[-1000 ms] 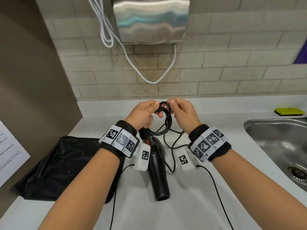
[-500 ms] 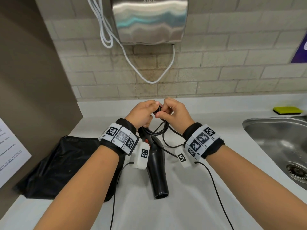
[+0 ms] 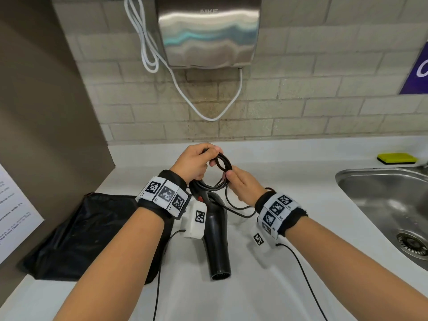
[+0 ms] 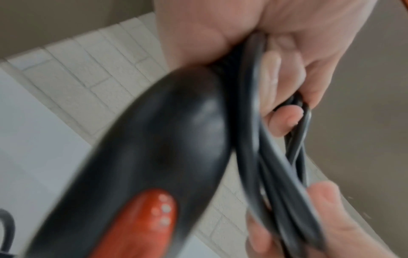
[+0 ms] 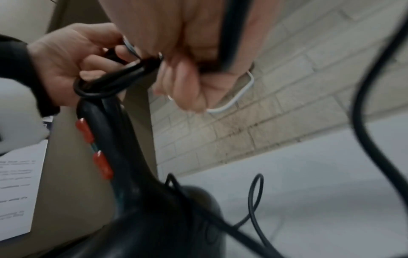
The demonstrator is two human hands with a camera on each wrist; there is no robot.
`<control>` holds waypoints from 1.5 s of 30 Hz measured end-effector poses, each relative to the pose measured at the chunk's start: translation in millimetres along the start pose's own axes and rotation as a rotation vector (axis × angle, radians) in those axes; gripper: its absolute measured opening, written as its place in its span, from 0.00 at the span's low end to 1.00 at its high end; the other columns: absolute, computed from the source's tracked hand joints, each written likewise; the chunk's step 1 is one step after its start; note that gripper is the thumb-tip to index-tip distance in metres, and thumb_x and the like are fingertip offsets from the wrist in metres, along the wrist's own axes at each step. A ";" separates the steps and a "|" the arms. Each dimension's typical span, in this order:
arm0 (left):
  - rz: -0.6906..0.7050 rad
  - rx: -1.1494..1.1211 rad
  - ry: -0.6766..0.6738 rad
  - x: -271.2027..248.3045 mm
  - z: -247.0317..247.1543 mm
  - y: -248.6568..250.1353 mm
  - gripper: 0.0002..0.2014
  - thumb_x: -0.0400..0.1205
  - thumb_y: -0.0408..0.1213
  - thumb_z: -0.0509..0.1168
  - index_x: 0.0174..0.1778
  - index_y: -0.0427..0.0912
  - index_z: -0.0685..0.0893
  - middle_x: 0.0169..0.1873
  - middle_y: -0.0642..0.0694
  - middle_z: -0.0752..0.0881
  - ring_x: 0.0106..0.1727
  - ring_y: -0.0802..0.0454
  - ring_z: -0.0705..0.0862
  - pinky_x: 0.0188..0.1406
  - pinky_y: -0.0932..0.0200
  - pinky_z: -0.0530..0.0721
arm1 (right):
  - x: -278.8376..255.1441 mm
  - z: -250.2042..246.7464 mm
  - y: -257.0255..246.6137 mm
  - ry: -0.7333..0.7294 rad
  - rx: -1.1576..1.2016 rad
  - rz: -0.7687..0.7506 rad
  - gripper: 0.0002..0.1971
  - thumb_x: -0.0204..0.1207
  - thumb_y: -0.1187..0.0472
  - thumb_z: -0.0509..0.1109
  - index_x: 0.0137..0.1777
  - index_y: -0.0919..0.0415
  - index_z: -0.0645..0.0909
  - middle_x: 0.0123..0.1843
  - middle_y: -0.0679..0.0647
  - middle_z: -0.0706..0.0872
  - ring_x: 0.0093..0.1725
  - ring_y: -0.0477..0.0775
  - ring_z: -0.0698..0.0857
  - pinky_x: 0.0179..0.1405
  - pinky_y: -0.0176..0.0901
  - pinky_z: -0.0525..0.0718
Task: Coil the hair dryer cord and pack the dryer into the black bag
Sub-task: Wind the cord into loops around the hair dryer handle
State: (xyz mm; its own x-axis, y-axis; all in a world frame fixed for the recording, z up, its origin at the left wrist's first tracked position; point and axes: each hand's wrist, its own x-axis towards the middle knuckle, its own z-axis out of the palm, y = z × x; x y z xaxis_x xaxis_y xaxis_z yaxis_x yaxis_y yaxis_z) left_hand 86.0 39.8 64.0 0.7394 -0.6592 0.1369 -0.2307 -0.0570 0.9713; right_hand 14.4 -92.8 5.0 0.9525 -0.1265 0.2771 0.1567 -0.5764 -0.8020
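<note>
A black hair dryer (image 3: 217,237) lies on the white counter (image 3: 301,205), nozzle toward me, its handle with red switches (image 5: 85,131) under my hands. My left hand (image 3: 196,162) grips a bunch of black cord loops (image 3: 223,162) above the handle; the left wrist view shows its fingers (image 4: 284,122) curled round the cord (image 4: 264,157). My right hand (image 3: 243,184) holds the same cord at the loops' right side, with the cord (image 5: 229,31) running through its palm. Slack cord (image 3: 238,206) trails over the counter. The black bag (image 3: 76,237) lies flat at the left.
A steel sink (image 3: 393,205) is set into the counter at the right, with a yellow sponge (image 3: 397,158) behind it. A hand dryer (image 3: 208,31) with a white cable (image 3: 208,117) hangs on the tiled wall. A brown side wall with a paper notice (image 3: 14,218) bounds the left.
My right hand has drawn down and right from the top of the loops to their right side, and the coil now stands open as a ring. The left hand stays put.
</note>
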 end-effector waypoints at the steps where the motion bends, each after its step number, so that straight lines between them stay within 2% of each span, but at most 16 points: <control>1: 0.001 0.001 -0.005 -0.6 -1.8 -0.4 0.10 0.86 0.36 0.57 0.42 0.42 0.81 0.25 0.49 0.73 0.12 0.61 0.60 0.13 0.68 0.56 | -2.2 1.3 3.3 0.010 0.049 0.016 0.13 0.86 0.60 0.50 0.40 0.57 0.70 0.27 0.46 0.67 0.18 0.35 0.72 0.21 0.27 0.68; 4: 0.006 0.015 -0.024 -1.4 -6.0 -2.8 0.11 0.86 0.35 0.56 0.43 0.42 0.82 0.25 0.49 0.73 0.12 0.60 0.60 0.12 0.69 0.57 | -1.8 -0.3 8.8 0.006 0.261 0.133 0.18 0.86 0.59 0.47 0.36 0.57 0.70 0.26 0.46 0.63 0.16 0.38 0.64 0.17 0.26 0.61; 6: 0.006 0.020 -0.043 -1.4 -8.4 -3.9 0.11 0.86 0.34 0.55 0.43 0.42 0.82 0.24 0.51 0.74 0.12 0.60 0.60 0.12 0.69 0.57 | 3.8 -3.2 11.5 0.001 0.284 0.123 0.19 0.86 0.61 0.47 0.32 0.55 0.66 0.27 0.48 0.62 0.19 0.37 0.61 0.19 0.27 0.59; 12: -0.022 0.108 -0.132 0.4 -1.9 5.0 0.10 0.86 0.34 0.55 0.42 0.42 0.80 0.25 0.49 0.73 0.13 0.60 0.60 0.13 0.68 0.57 | 29.5 -17.0 -4.6 0.276 0.098 0.010 0.19 0.82 0.67 0.55 0.29 0.52 0.68 0.26 0.46 0.68 0.24 0.37 0.69 0.30 0.34 0.65; 16: -0.054 0.144 -0.162 3.8 2.7 7.8 0.03 0.86 0.37 0.56 0.47 0.44 0.73 0.28 0.47 0.72 0.13 0.60 0.59 0.14 0.66 0.57 | 28.7 -24.7 -20.8 0.410 0.054 -0.111 0.18 0.82 0.67 0.56 0.30 0.53 0.68 0.26 0.45 0.68 0.26 0.37 0.71 0.30 0.28 0.67; 19: -0.055 0.194 -0.215 6.4 6.3 9.8 0.06 0.86 0.38 0.55 0.51 0.43 0.76 0.28 0.49 0.73 0.13 0.60 0.60 0.14 0.66 0.57 | 20.7 -24.4 -33.0 0.437 0.074 -0.195 0.14 0.82 0.69 0.56 0.34 0.61 0.70 0.26 0.45 0.70 0.26 0.33 0.74 0.29 0.24 0.70; 21: -0.049 0.203 -0.237 7.8 9.5 10.8 0.08 0.86 0.37 0.55 0.47 0.42 0.78 0.29 0.49 0.77 0.13 0.59 0.60 0.14 0.65 0.56 | 16.6 -23.4 -38.7 0.416 0.135 -0.220 0.13 0.82 0.71 0.55 0.35 0.63 0.70 0.25 0.47 0.72 0.23 0.35 0.75 0.26 0.24 0.71; 24: -0.045 0.188 -0.231 10.1 12.4 10.0 0.10 0.86 0.37 0.55 0.51 0.35 0.78 0.32 0.50 0.84 0.13 0.58 0.60 0.15 0.63 0.55 | 12.4 -23.8 -39.1 0.390 0.187 -0.261 0.15 0.82 0.69 0.55 0.34 0.59 0.69 0.23 0.54 0.74 0.20 0.46 0.74 0.23 0.34 0.73; 26: -0.021 0.158 -0.205 10.2 12.7 8.7 0.09 0.86 0.37 0.55 0.51 0.36 0.78 0.32 0.50 0.85 0.13 0.58 0.60 0.14 0.64 0.55 | 9.4 -25.6 -38.0 0.384 0.171 -0.290 0.13 0.81 0.66 0.56 0.34 0.57 0.70 0.24 0.57 0.76 0.24 0.49 0.75 0.28 0.34 0.75; 30: 0.027 0.056 -0.057 10.9 10.4 4.1 0.08 0.86 0.34 0.55 0.51 0.42 0.80 0.33 0.46 0.83 0.11 0.59 0.62 0.12 0.67 0.58 | 4.6 -33.6 -27.9 0.328 0.032 -0.236 0.10 0.82 0.66 0.59 0.40 0.55 0.74 0.30 0.46 0.77 0.30 0.40 0.74 0.34 0.26 0.73; 33: 0.025 -0.019 0.070 12.7 5.6 -1.1 0.10 0.87 0.36 0.55 0.47 0.44 0.81 0.33 0.45 0.82 0.10 0.59 0.61 0.11 0.69 0.59 | -2.8 -35.9 -9.1 0.156 -0.208 -0.089 0.04 0.81 0.60 0.59 0.47 0.55 0.76 0.36 0.46 0.79 0.38 0.46 0.79 0.45 0.41 0.77; 36: 0.011 -0.070 0.160 12.8 -0.7 -4.3 0.11 0.87 0.37 0.55 0.44 0.47 0.82 0.32 0.46 0.81 0.10 0.60 0.61 0.11 0.69 0.58 | -14.4 -30.5 11.5 -0.022 -0.356 -0.019 0.15 0.81 0.51 0.57 0.60 0.58 0.77 0.46 0.50 0.84 0.48 0.52 0.82 0.51 0.45 0.78; 38: 0.001 -0.080 0.192 12.7 -5.2 -5.4 0.11 0.87 0.37 0.55 0.43 0.47 0.81 0.32 0.47 0.80 0.11 0.59 0.60 0.11 0.69 0.58 | -21.2 -25.2 18.2 -0.055 -0.302 -0.044 0.16 0.81 0.51 0.55 0.53 0.60 0.80 0.36 0.49 0.84 0.36 0.43 0.81 0.41 0.38 0.78; 40: -0.011 -0.084 0.208 11.9 -8.4 -5.7 0.11 0.87 0.37 0.55 0.43 0.47 0.81 0.31 0.48 0.80 0.11 0.60 0.60 0.11 0.68 0.59 | -23.7 -20.8 22.3 -0.002 -0.281 -0.058 0.14 0.83 0.58 0.56 0.40 0.60 0.78 0.25 0.45 0.74 0.24 0.39 0.75 0.30 0.28 0.70; 42: -0.011 -0.085 0.206 10.6 -9.1 -5.6 0.11 0.87 0.37 0.55 0.43 0.47 0.81 0.31 0.48 0.80 0.11 0.60 0.60 0.11 0.68 0.60 | -23.3 -15.8 24.4 0.062 -0.248 -0.021 0.14 0.83 0.62 0.56 0.36 0.60 0.74 0.23 0.43 0.69 0.23 0.40 0.71 0.29 0.26 0.70; 45: 0.005 -0.070 0.180 8.7 -5.2 -4.8 0.11 0.87 0.37 0.55 0.43 0.46 0.81 0.30 0.48 0.79 0.11 0.60 0.60 0.11 0.69 0.59 | -19.8 -9.4 31.0 0.103 -0.082 0.045 0.15 0.83 0.64 0.57 0.34 0.59 0.76 0.27 0.47 0.74 0.28 0.39 0.72 0.33 0.25 0.71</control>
State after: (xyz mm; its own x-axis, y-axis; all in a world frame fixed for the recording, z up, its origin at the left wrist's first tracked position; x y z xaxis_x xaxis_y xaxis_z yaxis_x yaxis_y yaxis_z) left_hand 96.8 38.3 61.5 0.8412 -0.5138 0.1685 -0.1949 0.0026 0.9808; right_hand -2.0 -115.8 -20.3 0.9256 -0.2337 0.2977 0.0882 -0.6317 -0.7702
